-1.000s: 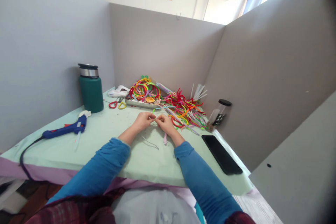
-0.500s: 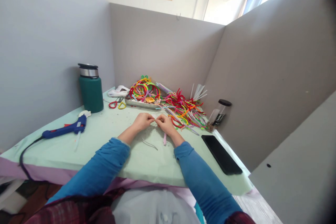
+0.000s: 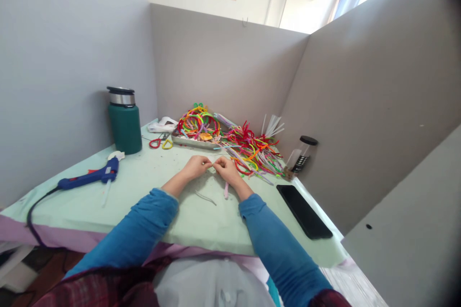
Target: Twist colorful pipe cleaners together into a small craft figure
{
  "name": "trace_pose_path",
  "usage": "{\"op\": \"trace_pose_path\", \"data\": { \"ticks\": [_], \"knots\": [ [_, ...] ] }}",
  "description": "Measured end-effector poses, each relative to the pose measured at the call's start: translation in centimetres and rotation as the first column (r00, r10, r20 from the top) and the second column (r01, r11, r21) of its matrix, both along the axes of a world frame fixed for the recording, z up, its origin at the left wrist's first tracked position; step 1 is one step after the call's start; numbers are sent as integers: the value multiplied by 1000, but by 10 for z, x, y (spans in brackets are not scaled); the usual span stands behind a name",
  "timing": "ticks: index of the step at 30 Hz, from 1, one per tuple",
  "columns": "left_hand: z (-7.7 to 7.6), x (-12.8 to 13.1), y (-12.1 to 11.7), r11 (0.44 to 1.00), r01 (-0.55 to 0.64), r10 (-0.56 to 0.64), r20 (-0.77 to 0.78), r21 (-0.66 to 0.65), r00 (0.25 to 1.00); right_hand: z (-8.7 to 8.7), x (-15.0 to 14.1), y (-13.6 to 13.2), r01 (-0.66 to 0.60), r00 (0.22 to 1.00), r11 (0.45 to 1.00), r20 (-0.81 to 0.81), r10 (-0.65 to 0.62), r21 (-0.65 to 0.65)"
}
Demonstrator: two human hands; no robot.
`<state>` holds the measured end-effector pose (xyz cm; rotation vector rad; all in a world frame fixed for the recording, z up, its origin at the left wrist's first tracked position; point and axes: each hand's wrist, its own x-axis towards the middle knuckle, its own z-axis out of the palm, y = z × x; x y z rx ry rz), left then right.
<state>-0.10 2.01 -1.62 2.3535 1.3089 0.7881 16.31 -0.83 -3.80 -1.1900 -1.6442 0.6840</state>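
Over the middle of the table, my left hand (image 3: 197, 167) and my right hand (image 3: 225, 168) meet fingertip to fingertip. Both are closed in a pinch, and whatever is between the fingers is too small to make out. Just below my right hand a pale pink strip (image 3: 226, 190) lies on the cloth. Between my forearms rests a thin greyish pipe cleaner (image 3: 205, 197), bent at one end. Beyond my hands a metal tray (image 3: 194, 143) holds a heap of coloured pipe cleaners (image 3: 200, 122), and more loose pipe cleaners (image 3: 254, 146) spread to its right.
A blue glue gun (image 3: 90, 177) with its cord lies at the left, near a green bottle (image 3: 125, 124). Scissors (image 3: 167, 144) lie beside the tray. At the right are a black phone (image 3: 304, 211) and a clear black-lidded container (image 3: 301, 156). Grey partitions (image 3: 230, 67) enclose the table.
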Motion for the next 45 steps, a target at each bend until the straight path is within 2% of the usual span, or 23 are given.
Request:
{"op": "trace_pose_path", "data": {
  "ticks": [6, 15, 23, 37, 45],
  "knots": [
    [3, 1, -1, 998, -7, 7, 7, -59, 1000, -3, 0, 3, -4, 1000, 1000, -6, 4, 0],
    [1, 1, 0, 985, 15, 9, 139, -174, 990, 2, 0, -3, -45, 999, 999, -16, 45, 1],
    [2, 3, -8, 912, 20, 90, 246, -410, 965, 4, -1, -5, -50, 999, 999, 12, 50, -3],
    [-1, 3, -4, 936, -9, 104, 252, -352, 962, 1, -1, -3, -37, 998, 999, 50, 37, -6],
    [2, 1, -10, 906, 17, 65, 179, -424, 982, 0, 0, -2, -81, 996, 997, 46, 82, -12]
  ]
}}
